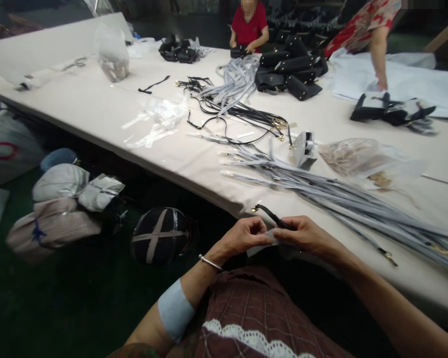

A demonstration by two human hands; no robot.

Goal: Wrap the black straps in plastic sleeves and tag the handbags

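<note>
My right hand (305, 233) is closed on a black strap (269, 214) whose gold metal clasp sticks out to the left, over the table's near edge. Close beside it, my left hand (247, 233) pinches a pale, thin strip (263, 243) that looks like wrapping and reaches to the right fingers. Whether the strip is joined to the strap is hidden by the fingers. Just beyond my hands lies a long bundle of straps in grey wrapping (321, 186), some with gold clasps showing. Farther back are unwrapped black straps (242, 112) with gold hardware.
Scraps of white wrapping (157, 119) lie left on the table (108, 107). Black bags (289, 67) are piled at the back. A clear plastic bag (366, 156) and a small grey-white holder (304, 149) stand right. Two other people work across the table. Bundles (160, 236) lie on the floor.
</note>
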